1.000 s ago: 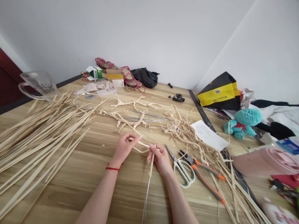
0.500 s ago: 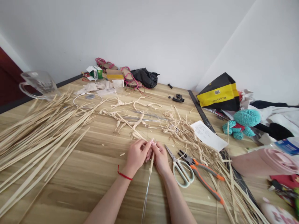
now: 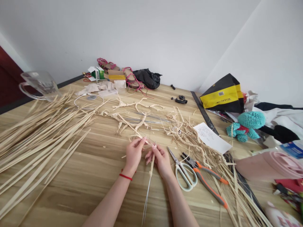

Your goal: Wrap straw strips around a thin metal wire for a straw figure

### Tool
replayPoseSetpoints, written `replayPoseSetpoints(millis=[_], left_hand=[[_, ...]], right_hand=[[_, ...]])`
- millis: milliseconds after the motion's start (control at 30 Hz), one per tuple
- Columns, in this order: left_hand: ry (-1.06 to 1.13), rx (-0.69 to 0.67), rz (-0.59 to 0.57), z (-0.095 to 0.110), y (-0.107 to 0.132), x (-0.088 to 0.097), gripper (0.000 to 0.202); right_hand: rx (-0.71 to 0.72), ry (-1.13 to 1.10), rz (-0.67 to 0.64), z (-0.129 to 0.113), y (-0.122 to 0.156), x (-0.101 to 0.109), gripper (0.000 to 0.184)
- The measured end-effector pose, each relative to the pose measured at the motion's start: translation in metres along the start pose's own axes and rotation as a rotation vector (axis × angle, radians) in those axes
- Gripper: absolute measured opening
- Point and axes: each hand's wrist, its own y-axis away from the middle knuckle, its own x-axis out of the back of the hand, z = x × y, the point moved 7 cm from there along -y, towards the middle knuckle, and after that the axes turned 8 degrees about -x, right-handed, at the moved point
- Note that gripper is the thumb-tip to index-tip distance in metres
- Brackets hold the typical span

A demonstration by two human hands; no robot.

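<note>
My left hand (image 3: 133, 153), with a red cord on its wrist, pinches a flat pale straw strip (image 3: 135, 131) that runs up and left from the fingers. My right hand (image 3: 161, 158) is closed on a wire piece (image 3: 151, 167) whose upper part is wrapped in straw. Bare wire ends hang from it toward me. The strip stretches between the two hands to the right fingertips. Just beyond the hands lies a straw-wrapped branching figure (image 3: 132, 121), with a second branching figure (image 3: 139, 104) behind it.
Scissors (image 3: 186, 175) and orange-handled pliers (image 3: 208, 179) lie right of my hands. Long straw strips (image 3: 47, 132) spread at left; tangled straw (image 3: 196, 138) and a paper note (image 3: 210, 137) lie at right. A glass mug (image 3: 41, 85) stands back left.
My left hand has moved left, away from the right hand, drawing the straw strip out between them. The right hand stays nearly in place with the wrapped wire, whose lower end has swung slightly left.
</note>
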Motion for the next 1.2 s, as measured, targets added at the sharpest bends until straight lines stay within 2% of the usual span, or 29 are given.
replayPoseSetpoints(millis=[100,200,333,433,600,733,833,967,1200], left_hand=[[0.086,0.048,0.026,-0.004,-0.002,0.002,0.029],[0.132,0.044,-0.015,-0.003,0.0,-0.003,0.026],[0.075,0.019,-0.105,0.001,0.005,-0.012,0.022],[0.084,0.019,-0.079,0.0,0.004,-0.009,0.024],[0.163,0.062,-0.052,-0.001,0.0,-0.003,0.023],[0.187,0.114,-0.073,-0.005,0.0,-0.005,0.024],[0.161,0.097,-0.077,-0.006,-0.001,-0.005,0.025],[0.12,0.063,-0.025,-0.005,-0.002,0.001,0.024],[0.128,0.113,-0.057,-0.01,-0.007,0.003,0.028]], right_hand=[[-0.02,-0.04,-0.029,0.001,0.0,-0.001,0.042],[-0.014,-0.012,-0.015,0.003,-0.001,0.001,0.037],[0.001,-0.001,-0.015,0.004,-0.003,0.003,0.032],[-0.014,-0.018,-0.089,0.002,0.0,-0.002,0.03],[-0.058,-0.034,-0.194,0.0,0.006,-0.01,0.039],[-0.046,-0.017,-0.204,-0.001,0.006,-0.01,0.04],[-0.03,0.009,-0.208,-0.003,0.006,-0.012,0.043],[-0.015,0.043,-0.214,-0.006,0.008,-0.014,0.049],[-0.014,0.048,-0.204,-0.002,0.006,-0.012,0.055]])
